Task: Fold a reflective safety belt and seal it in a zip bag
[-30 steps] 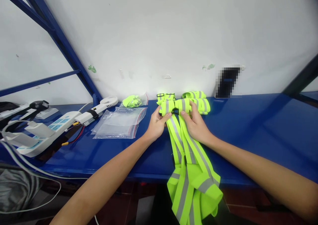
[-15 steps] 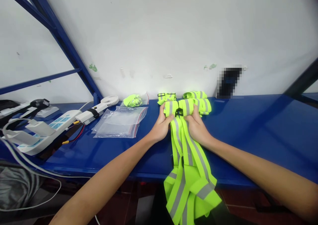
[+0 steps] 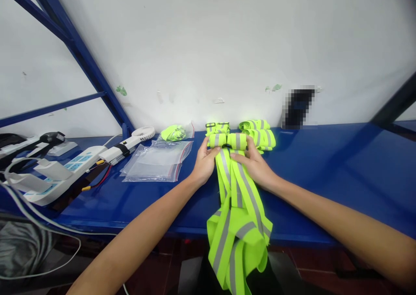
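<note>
A yellow-green reflective strap bundle point(image 3: 242, 186) with grey stripes is folded over at its top and hangs down past the table's front edge. My left hand point(image 3: 205, 161) grips the left end of the folded top, thumb in front. On the right end, my right hand point(image 3: 257, 162) holds the same fold, its thumb lying across the straps. A dark buckle point(image 3: 227, 145) shows between the hands. Just behind are a rolled strap with a black buckle point(image 3: 217, 128) and more rolled straps point(image 3: 264, 139) to the right.
Clear zip bags point(image 3: 156, 162) lie left of my hands, with a bagged yellow-green strap point(image 3: 174, 133) behind them. Farther left are a white handheld fan point(image 3: 143, 133) and a power strip point(image 3: 76, 165) with plugs and cables. A pixelated dark object point(image 3: 298, 108) stands against the wall.
Both hands have moved slightly left with the strap bundle. The folded top is drawn closer together, and the hanging part has swung left.
</note>
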A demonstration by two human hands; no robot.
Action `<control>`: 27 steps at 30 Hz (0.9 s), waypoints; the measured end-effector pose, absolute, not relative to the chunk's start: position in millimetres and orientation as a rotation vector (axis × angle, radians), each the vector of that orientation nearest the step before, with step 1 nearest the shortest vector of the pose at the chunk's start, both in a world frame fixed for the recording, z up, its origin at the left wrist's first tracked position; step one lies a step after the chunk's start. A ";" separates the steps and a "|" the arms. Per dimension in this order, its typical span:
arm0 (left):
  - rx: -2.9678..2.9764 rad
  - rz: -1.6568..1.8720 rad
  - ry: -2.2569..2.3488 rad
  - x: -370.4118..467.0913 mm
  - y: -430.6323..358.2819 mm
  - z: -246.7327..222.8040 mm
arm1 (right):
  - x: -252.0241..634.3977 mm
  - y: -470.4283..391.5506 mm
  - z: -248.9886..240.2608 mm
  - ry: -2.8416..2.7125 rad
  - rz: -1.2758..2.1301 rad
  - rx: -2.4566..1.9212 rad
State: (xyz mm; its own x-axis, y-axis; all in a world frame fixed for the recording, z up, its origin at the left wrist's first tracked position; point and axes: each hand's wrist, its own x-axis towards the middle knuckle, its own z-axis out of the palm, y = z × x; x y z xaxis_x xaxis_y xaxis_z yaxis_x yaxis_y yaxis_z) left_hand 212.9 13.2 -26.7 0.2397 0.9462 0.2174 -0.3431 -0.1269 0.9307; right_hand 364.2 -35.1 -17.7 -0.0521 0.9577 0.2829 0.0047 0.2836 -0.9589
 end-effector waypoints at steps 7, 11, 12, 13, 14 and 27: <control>1.198 1.305 0.552 207.1 15.2 -21.9 | 360.8 -36.6 -10.7 -1.149 1.217 -0.942; 1.225 1.234 0.536 208.2 9.7 -19.7 | 366.3 -32.2 -12.0 -1.113 1.238 -0.966; 1.236 1.232 0.547 208.3 9.5 -19.8 | 367.4 -31.4 -12.5 -1.102 1.251 -0.949; 1.239 1.230 0.556 208.3 9.6 -20.1 | 368.2 -30.7 -13.1 -1.089 1.253 -0.934; 1.224 1.232 0.565 208.1 10.1 -20.4 | 369.0 -30.0 -13.8 -1.077 1.245 -0.926; 1.040 1.123 0.573 209.5 13.6 -21.1 | 373.7 -19.3 -19.5 -1.072 1.214 -0.847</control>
